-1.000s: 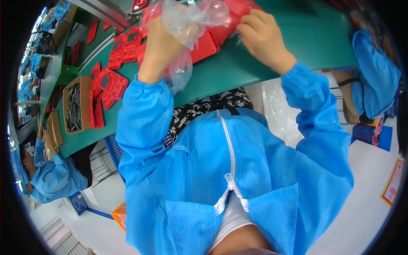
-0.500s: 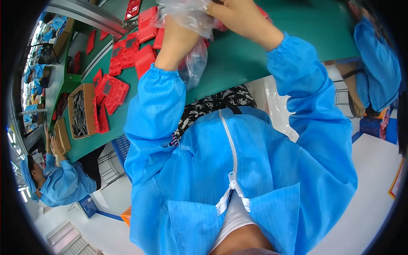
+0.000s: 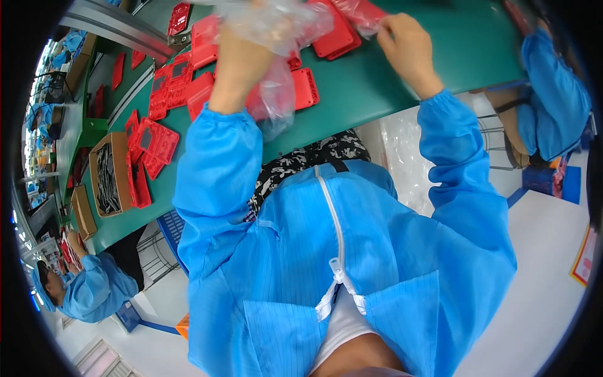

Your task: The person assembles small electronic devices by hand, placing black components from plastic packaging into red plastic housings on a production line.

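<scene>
Left hand (image 3: 247, 58) clutches clear plastic (image 3: 278, 94) — right hand (image 3: 408, 50) pinches reddish plastic (image 3: 362, 15).

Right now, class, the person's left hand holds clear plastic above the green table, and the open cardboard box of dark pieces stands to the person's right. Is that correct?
No: the cardboard box stands to the person's left, as the head view shows. The left hand does hold clear plastic above the green table.

The clear bag (image 3: 304, 24), cropped above, partly hides the left grip (image 3: 248, 53).
</scene>
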`<action>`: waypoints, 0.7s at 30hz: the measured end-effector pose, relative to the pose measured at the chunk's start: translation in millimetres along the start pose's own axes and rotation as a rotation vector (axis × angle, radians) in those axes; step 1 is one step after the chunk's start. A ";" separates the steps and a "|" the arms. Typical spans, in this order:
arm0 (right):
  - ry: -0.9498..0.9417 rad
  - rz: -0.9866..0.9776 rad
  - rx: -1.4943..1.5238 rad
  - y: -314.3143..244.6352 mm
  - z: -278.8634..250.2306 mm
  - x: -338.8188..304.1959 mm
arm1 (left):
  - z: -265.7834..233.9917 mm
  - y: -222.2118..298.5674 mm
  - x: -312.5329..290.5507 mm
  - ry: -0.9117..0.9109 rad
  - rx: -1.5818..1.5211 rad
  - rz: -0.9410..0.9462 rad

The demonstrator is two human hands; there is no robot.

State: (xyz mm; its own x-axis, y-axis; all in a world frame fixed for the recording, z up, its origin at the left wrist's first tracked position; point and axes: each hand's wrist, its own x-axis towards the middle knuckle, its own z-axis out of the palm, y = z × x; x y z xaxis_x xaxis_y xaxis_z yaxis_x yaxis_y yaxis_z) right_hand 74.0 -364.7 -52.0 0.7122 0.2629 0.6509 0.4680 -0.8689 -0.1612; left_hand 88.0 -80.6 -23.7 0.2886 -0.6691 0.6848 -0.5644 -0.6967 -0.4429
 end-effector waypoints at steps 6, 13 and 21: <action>-0.159 -0.029 0.771 -76.1 -47.7 58.7 | -37.0 39.0 68.8 -0.223 -0.763 -0.453; 0.301 -0.311 0.923 -46.6 18.3 49.7 | -54.0 -49.8 -11.2 -0.032 0.074 -0.271; 0.105 -0.241 0.295 -50.4 37.8 66.9 | -45.1 -33.5 -6.2 0.108 -0.488 -0.494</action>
State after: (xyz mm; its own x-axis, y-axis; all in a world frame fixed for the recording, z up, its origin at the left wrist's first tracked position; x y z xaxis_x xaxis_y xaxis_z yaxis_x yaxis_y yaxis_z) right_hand 117.8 -287.5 -28.4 0.5133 0.3867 0.7662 0.7563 -0.6257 -0.1908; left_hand 70.2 -41.4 13.0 0.5365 -0.2575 0.8037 -0.6768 -0.7002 0.2274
